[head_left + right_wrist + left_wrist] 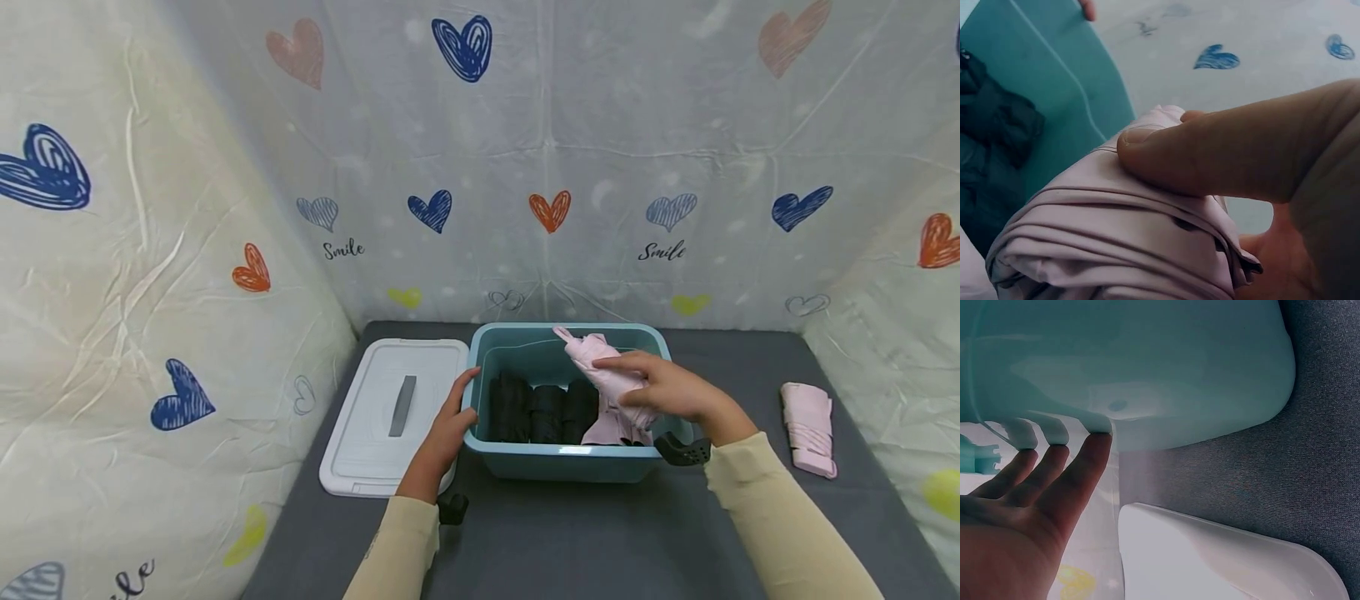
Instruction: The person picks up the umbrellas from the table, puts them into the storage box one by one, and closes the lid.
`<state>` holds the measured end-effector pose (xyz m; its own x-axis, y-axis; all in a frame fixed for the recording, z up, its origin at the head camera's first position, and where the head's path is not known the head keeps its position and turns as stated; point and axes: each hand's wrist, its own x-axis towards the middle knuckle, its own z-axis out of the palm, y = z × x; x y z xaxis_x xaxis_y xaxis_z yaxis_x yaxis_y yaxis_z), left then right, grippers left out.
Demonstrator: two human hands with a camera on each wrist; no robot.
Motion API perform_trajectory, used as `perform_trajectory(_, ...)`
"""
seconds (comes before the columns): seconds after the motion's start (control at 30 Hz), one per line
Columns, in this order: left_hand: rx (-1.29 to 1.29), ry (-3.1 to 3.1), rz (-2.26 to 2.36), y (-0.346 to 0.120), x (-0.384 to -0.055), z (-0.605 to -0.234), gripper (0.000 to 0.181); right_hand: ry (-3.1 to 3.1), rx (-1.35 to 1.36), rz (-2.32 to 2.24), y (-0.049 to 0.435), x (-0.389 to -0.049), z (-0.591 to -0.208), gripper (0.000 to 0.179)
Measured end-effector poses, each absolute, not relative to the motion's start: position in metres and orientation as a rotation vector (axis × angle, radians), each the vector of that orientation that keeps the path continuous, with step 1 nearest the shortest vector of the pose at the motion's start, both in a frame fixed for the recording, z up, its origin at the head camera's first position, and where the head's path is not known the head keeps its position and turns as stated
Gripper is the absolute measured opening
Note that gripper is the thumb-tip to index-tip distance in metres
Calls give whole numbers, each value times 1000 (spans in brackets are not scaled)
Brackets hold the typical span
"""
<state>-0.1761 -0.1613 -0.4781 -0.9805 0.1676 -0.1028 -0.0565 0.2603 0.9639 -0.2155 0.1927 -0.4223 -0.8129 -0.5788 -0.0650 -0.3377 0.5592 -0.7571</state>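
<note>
Right hand [667, 390] pinches a pale-pink, pleated bundle [590, 354]; left hand [444, 433], fingers straight, touches the teal bin [562, 464].

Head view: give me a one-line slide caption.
Right grip holds a pink fabric bundle over a teal storage bin; left grip touches its rim, white lid alongside.

Head view: pale-pink folded fabric bundle [609, 377] part-hidden by right hand [671, 388]; black rolled fabric bundles [547, 412], lower ends lost behind near wall of teal rectangular plastic bin [562, 468]; beige fabric right sleeve [780, 517] cut off at 4 o'clock
</note>
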Motion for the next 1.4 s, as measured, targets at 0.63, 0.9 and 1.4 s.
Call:
perform_trajectory(0.63,113,2343,1804,-162,-176,-481,73,2370,-788,-979,151,-228,-431,59)
perform_trajectory(0.9,121,2350,1810,-162,-176,-482,73,2300,-716,-972,140,-236,-439,59)
perform_trajectory(1.4,120,2344,1807,-161,-175,-481,74,2160,-422,-1171,126,-246,-449,52)
